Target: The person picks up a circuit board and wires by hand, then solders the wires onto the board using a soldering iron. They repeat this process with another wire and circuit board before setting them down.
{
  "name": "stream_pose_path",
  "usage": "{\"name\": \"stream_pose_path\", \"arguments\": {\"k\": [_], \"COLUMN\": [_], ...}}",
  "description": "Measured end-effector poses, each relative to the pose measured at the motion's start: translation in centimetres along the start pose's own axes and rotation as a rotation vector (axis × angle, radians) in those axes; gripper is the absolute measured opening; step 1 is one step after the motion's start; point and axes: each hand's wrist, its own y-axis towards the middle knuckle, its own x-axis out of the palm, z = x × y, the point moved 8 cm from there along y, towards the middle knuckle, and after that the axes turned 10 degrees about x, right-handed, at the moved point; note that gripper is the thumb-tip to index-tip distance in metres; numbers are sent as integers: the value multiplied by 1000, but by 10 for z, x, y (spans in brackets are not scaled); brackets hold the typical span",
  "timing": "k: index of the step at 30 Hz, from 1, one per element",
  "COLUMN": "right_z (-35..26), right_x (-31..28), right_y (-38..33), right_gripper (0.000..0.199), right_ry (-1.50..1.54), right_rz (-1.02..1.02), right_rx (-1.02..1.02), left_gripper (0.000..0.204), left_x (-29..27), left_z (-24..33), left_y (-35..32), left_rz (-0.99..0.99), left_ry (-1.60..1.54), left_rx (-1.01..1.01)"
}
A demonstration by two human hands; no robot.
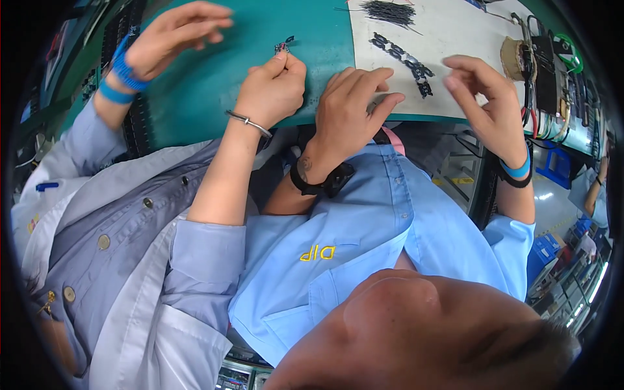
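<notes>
My left hand (348,107), with a dark watch at its wrist, hovers over the near edge of the bench, palm down. Its thumb stands apart from loosely bent fingers, and nothing shows in it. My right hand (484,101), wearing blue and black wristbands, is over the white sheet (448,42) with thumb and fingers curved apart, holding nothing visible. Between my hands and farther back lies a crooked row of small black parts (406,57). To my left, a co-worker's right hand (276,84) pinches a small piece with dark and red parts (282,47).
The co-worker's left hand (185,29) is raised over the green mat (214,97). A bundle of thin black wires (389,13) lies at the back of the sheet. At the right stand a brown roll (511,60), a green reel (569,57) and several cables. A blue stool (554,172) is below.
</notes>
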Motion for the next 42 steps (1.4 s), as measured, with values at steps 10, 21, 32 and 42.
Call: {"name": "stream_pose_path", "arguments": {"k": [10,21,32,42], "right_z": [-71,-53,37,57], "right_x": [92,156,56,-4], "right_y": [92,175,164,109], "right_gripper": [27,29,24,26], "right_ry": [-16,-228,-36,524], "right_rz": [-245,-334,-243,-64], "right_rx": [-270,-383,-230,-192], "left_gripper": [40,44,45,26], "left_x": [38,70,50,81], "left_z": [-9,-36,-63,-92], "left_y": [-19,-10,19,67], "left_rz": [48,-39,654,244], "left_ry": [13,-92,134,-532], "left_rx": [142,210,176,-199]}}
